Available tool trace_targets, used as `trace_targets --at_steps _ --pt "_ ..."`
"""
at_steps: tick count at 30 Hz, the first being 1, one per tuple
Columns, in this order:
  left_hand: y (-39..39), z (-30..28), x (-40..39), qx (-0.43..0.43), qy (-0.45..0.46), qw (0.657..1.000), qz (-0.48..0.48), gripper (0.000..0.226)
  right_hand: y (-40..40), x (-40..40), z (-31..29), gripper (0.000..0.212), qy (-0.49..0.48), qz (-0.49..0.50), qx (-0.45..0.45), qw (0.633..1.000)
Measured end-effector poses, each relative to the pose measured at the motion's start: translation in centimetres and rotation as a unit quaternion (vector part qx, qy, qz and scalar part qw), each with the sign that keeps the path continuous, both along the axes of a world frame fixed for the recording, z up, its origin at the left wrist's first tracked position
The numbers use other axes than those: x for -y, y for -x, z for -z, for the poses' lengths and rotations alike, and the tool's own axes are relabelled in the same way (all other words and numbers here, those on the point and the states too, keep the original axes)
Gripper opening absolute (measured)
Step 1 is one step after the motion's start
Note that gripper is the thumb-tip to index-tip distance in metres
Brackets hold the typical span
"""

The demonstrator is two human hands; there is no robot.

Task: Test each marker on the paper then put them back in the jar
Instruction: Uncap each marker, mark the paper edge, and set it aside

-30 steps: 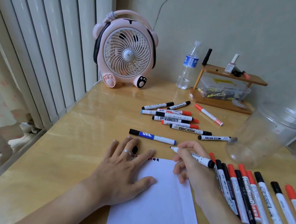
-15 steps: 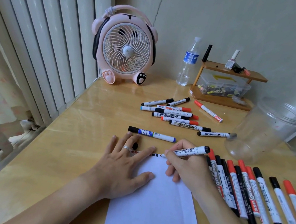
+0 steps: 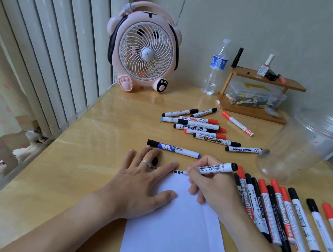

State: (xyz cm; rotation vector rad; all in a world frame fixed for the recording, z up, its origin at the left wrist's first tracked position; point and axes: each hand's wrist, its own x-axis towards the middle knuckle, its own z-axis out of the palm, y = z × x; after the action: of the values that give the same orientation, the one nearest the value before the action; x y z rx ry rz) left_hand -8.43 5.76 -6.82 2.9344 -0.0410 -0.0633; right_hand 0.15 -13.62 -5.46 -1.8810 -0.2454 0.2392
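Head view: right hand [image 3: 214, 188] pinches the marker [image 3: 211, 168], tip on the paper [image 3: 174, 228] at its far edge, long axis running rightward toward the jar [image 3: 302, 147], which lies nearer this hand. Left hand [image 3: 146, 182], fingers spread flat, presses the sheet.

Uncapped black marker [image 3: 213, 168] tip touches white paper's [image 3: 174, 228] top edge.

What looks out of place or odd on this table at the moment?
A small black cap lies loose by the left hand, off its marker. The clear jar holds no markers that I can see; they lie on the table. A crack runs up the wall.
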Motion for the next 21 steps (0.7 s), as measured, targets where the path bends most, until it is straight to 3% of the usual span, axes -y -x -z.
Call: trace_targets --at_steps 21 --pt "-0.09 0.04 -0.10 -0.008 0.003 1.000 0.001 0.084 0.12 -0.08 0.07 0.013 -0.016 0.006 0.001 1.000"
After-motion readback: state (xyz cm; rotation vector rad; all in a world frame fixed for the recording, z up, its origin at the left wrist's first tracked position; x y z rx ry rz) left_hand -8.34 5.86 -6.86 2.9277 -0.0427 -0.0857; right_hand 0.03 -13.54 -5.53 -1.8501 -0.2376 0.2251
